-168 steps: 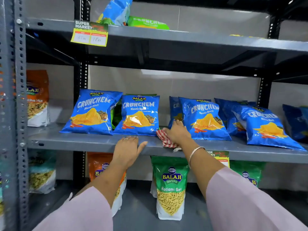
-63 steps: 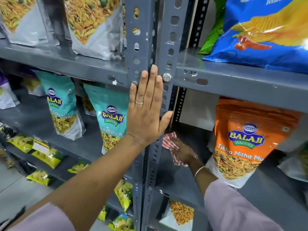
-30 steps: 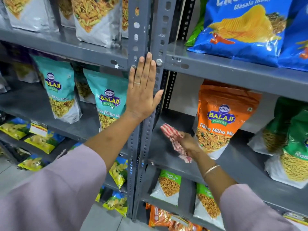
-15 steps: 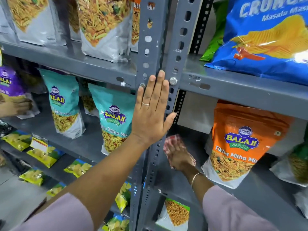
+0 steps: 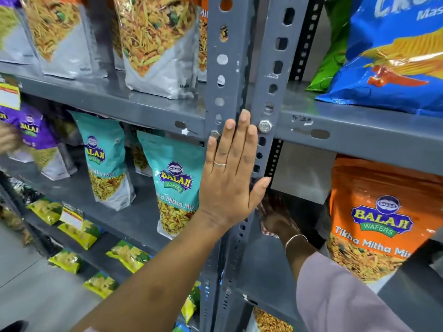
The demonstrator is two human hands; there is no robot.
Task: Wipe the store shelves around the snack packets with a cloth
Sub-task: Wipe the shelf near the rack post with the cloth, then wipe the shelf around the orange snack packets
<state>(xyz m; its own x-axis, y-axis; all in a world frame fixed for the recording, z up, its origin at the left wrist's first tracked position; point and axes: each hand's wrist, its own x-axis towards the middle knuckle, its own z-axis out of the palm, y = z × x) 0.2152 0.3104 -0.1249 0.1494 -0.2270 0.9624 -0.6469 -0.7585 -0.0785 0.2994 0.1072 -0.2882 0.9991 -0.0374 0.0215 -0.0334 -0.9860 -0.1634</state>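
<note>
My left hand (image 5: 230, 178) lies flat and open against the grey slotted upright post (image 5: 239, 68), fingers pointing up, a ring on one finger. My right hand (image 5: 275, 219) reaches deep into the shaded lower shelf (image 5: 261, 267) just right of the post and presses down on the red-and-white cloth (image 5: 265, 233). Only a sliver of the cloth shows under the fingers. An orange Balaji snack packet (image 5: 374, 224) stands right of that hand, apart from it.
Teal Balaji packets (image 5: 172, 183) stand on the shelf left of the post. Clear-fronted mix packets (image 5: 153, 44) and a blue Crunchem bag (image 5: 395, 56) sit on the shelf above. Another person's hand (image 5: 7, 142) shows at the left edge by a purple packet. Yellow packets (image 5: 79, 233) lie lower down.
My right hand has pushed the cloth from the shelf front toward the back by the post. My left hand stays flat on the post. The view has moved closer.
</note>
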